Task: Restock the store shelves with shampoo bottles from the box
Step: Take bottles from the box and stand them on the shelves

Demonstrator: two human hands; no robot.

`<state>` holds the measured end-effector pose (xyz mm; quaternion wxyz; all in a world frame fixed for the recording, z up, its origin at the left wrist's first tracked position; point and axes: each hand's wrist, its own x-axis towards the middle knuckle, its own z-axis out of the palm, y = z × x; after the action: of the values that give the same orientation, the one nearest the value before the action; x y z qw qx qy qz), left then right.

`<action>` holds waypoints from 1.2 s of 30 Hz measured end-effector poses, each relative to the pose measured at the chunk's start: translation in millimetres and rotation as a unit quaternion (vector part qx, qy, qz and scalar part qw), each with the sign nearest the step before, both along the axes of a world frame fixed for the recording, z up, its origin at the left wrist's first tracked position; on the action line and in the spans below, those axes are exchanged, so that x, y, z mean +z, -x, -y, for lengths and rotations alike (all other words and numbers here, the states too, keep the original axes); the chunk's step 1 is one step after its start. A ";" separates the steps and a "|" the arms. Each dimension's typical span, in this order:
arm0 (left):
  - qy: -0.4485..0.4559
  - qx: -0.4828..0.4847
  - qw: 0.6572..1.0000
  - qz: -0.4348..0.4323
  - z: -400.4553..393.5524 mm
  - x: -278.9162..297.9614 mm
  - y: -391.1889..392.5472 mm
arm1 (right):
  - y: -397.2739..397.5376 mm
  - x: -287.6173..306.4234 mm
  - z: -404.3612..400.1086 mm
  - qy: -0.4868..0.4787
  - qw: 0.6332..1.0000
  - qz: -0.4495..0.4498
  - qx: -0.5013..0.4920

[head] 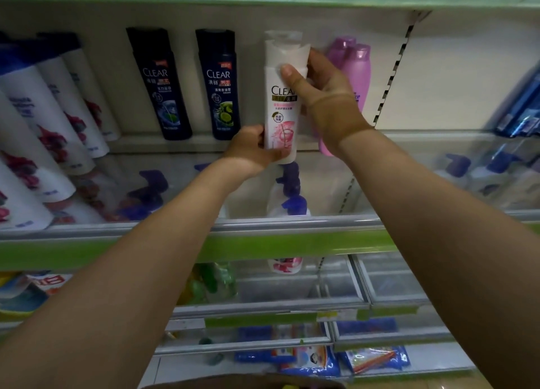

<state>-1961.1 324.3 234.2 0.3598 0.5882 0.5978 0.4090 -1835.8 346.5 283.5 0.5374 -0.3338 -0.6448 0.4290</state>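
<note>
A white Clear shampoo bottle [281, 117] with a pink flower label stands upright just over the upper shelf [204, 146], in front of another white bottle whose cap [282, 36] shows behind it. My left hand [251, 152] grips its base from the left and below. My right hand [318, 96] holds its upper half, thumb across the front and fingers behind. Two dark Clear bottles [217, 84] stand to the left. The brown edge of the box [233, 384] peeks in at the bottom.
Pink-purple bottles [355, 76] stand right behind my right hand. White bottles with blue caps [43, 119] lean in rows at the left. Blue packs [523, 105] fill the right bay. Lower shelves with green price rails [263, 247] hold pump bottles and packets.
</note>
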 end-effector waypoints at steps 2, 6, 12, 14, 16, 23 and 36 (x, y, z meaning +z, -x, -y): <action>0.013 -0.009 0.999 0.030 1.3 1.1 2.2 | 0.8 -1.6 -0.5 0.010 1.000 0.001 -0.004; 0.040 -0.029 0.998 0.045 6.1 4.3 10.2 | -1.3 -10.0 1.8 0.032 0.999 0.042 -0.008; 0.018 0.082 0.996 0.043 40.0 8.0 23.4 | -3.5 -30.6 44.5 0.021 0.991 0.107 -0.081; -0.013 0.083 0.994 0.073 67.8 8.4 23.7 | -7.1 -38.3 67.0 0.018 0.989 0.105 -0.105; -0.029 0.075 0.990 0.117 97.7 7.8 23.3 | -9.4 -46.1 87.9 0.014 0.988 0.104 -0.117; -0.030 0.049 0.970 0.236 191.1 -3.2 32.5 | -4.0 -58.6 166.4 0.013 0.987 0.085 -0.135; 0.128 0.002 0.976 0.179 312.5 -116.8 60.7 | 21.6 -156.0 322.4 0.131 0.976 0.083 -0.155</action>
<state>-2021.8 11.8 117.4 0.5326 0.4536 0.5723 0.4278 -1857.4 24.1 127.5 0.4935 -0.5314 -0.5659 0.3923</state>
